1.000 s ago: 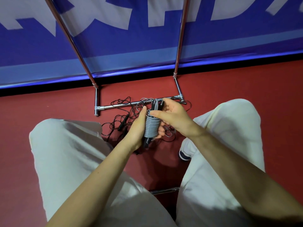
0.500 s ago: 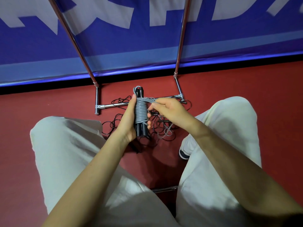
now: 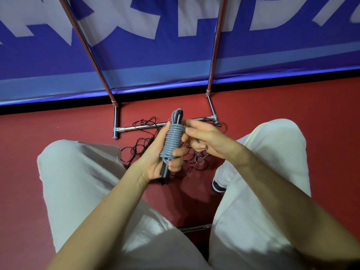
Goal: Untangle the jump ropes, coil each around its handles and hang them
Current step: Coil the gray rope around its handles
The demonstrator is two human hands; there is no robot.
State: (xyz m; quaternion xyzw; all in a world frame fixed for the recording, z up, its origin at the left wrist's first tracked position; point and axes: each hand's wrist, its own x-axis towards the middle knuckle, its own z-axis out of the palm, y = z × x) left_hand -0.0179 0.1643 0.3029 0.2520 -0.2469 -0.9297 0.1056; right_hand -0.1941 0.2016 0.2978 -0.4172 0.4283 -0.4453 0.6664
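Your right hand (image 3: 206,139) has closed in against the coiled rope (image 3: 172,142), fingers pinching its loose end; left hand (image 3: 155,158) grips the handles.

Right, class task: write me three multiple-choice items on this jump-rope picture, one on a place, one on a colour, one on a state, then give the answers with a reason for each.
1. Where does the tangle of thin black ropes lie?
A. On the red floor by the chrome rack base
B. Hung on the rack's upright poles
C. Across the person's knee

2. What colour is the thick rope coiled round the black handles?
A. Red
B. Grey
C. Yellow

3. What is the left hand doing?
A. Resting flat on the floor
B. Gripping the coiled rope bundle
C. Hanging empty

Answers:
1 A: the loops spread on the red floor around the chrome rack base.
2 B: the wound turns are plainly grey.
3 B: its fingers curl round the bundle, while the right hand pinches near the top.
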